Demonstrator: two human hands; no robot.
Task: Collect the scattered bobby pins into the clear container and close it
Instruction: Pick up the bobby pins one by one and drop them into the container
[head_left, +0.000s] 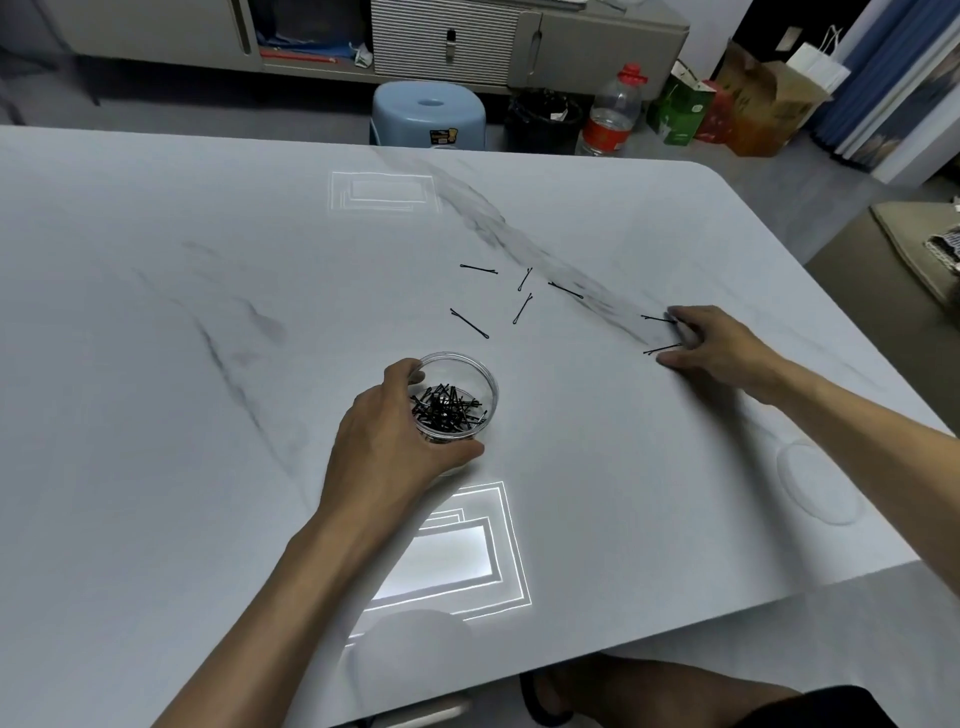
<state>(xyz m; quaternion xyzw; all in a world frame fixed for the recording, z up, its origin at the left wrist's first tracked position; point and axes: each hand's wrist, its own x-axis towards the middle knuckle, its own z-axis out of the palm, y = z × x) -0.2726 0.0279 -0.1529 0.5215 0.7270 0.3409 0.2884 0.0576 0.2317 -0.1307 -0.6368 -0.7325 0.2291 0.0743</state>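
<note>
A clear round container (470, 370) stands open on the white marble table (156, 312), holding several black bobby pins (447, 408). My left hand (395, 441) is wrapped around its near side. Several loose bobby pins (470, 323) lie scattered beyond the container, toward the table's middle. My right hand (717, 345) rests on the table at the right, fingers pinching at two pins (658, 318); whether they are lifted I cannot tell. The clear lid (818, 480) lies flat near the right edge.
The table's rounded right corner and near edge are close to my right arm. Beyond the far edge stand a blue stool (428, 111), a black bin (543, 122), a red-capped bottle (613, 111) and paper bags (685, 109). My knee shows below the table.
</note>
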